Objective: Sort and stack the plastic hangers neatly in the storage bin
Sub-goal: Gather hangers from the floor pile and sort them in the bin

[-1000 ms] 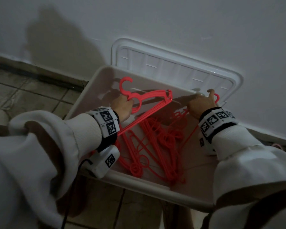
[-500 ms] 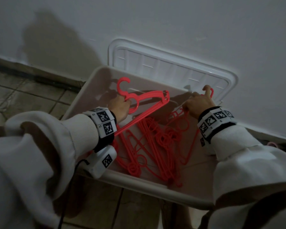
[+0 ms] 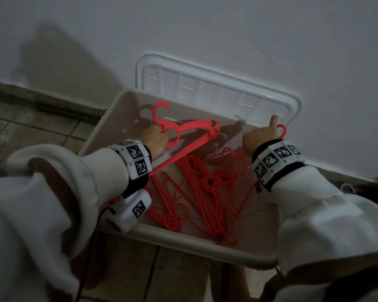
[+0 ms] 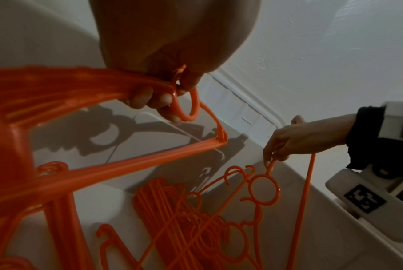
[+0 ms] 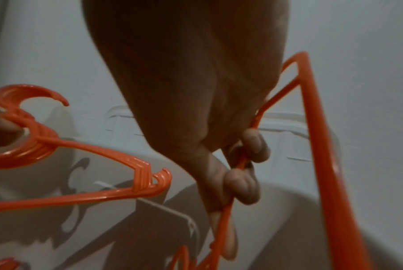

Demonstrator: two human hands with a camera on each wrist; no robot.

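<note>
Right now my left hand [image 3: 155, 141] is curled tight round the necks of a bundle of red hangers [image 3: 190, 136], fingers [image 4: 140, 95] through the loop under the hooks. I'm holding the bundle up over the left far part of the storage bin [image 3: 183, 243], hooks pointing far-left, bars slanting back toward my wrist.

My right hand [image 3: 261, 136] is clamped on a single red hanger [image 5: 315, 127]: fingers [image 5: 244, 186] wrapped round its thin arm, thumb sticking up in the head view. It hangs at the right far side of the bin, partly lifted; its lower end reaches down to the pile, can't tell if it's tangled there.

Rest of the hangers [image 3: 196, 192] lie loose and crossed on the bin floor, between my wrists and toward the near wall. White bin lid [image 3: 216, 83] leans on the wall [image 3: 227, 29] just behind the bin. Bin sits on a tiled floor [image 3: 42, 131].
</note>
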